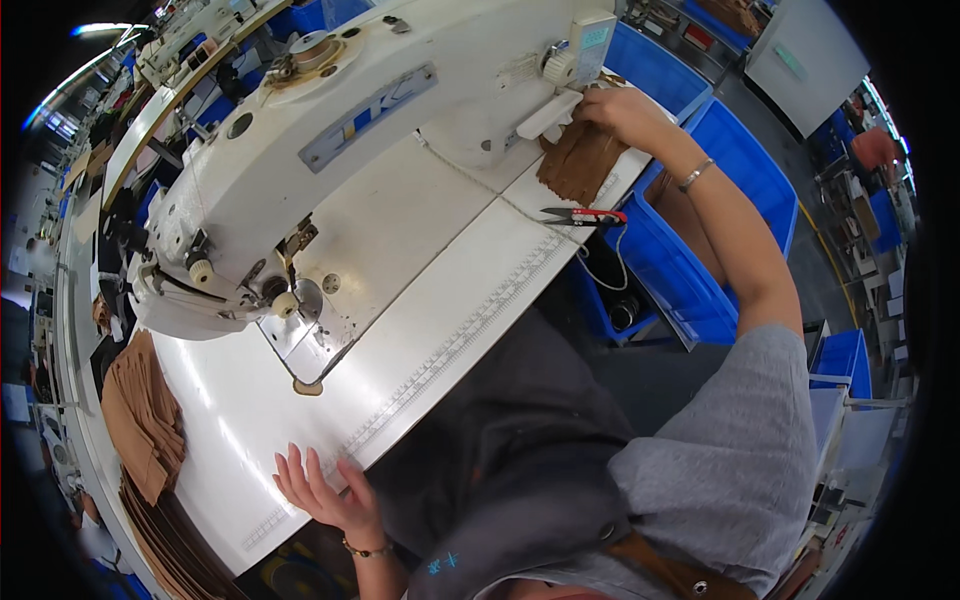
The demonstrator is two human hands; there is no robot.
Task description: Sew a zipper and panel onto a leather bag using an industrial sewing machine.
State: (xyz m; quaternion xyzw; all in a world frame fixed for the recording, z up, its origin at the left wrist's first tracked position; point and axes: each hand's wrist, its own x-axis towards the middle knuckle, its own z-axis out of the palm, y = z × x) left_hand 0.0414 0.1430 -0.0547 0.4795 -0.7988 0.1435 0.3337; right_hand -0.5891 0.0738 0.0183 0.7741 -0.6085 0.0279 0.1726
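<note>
Hands are set well apart. Left hand [335, 495]: fingers spread, positioned at the front edge of the desk [215, 435]. Right hand [625, 115]: fingers bent onto the upper end of the brown fabric pieces [580, 168]; from where I stand, I cannot tell whether they pinch. These pieces lie at the right end of the desk, beside the white sewing machine [270, 165]. Red-and-black snips [590, 216] rest near them; further brown pieces [145, 420] are stacked at the left.

Head camera looks down at nearby worktable [230, 420].
</note>
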